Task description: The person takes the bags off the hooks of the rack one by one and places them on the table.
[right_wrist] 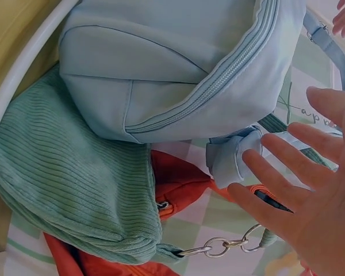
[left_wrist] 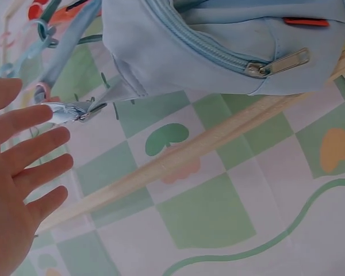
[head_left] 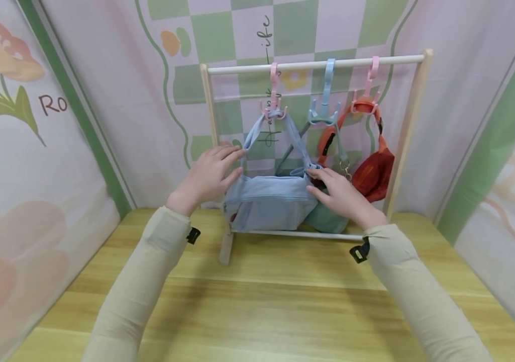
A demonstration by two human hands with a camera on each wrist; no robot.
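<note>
A light blue zippered bag (head_left: 275, 201) hangs by its strap from the left pink hook (head_left: 274, 93) on a small rack. My left hand (head_left: 209, 171) is at the bag's upper left, beside the strap, its fingers spread and relaxed in the left wrist view. On the other side, my right hand (head_left: 340, 193) has its fingers extended near the knotted strap end (right_wrist: 236, 155) at the bag's upper right. Neither hand grips anything. Silver zipper pull (left_wrist: 284, 62) shows on the bag's side in the left wrist view.
Behind the blue bag, a green corduroy bag (right_wrist: 80, 172) hangs from a blue hook (head_left: 328, 90). A red-orange bag (head_left: 372, 173) hangs from another pink hook (head_left: 369, 85) at the right. The rack's wooden post (head_left: 408, 136) stands on a wood-grain table (head_left: 257, 306), with patterned cloth behind.
</note>
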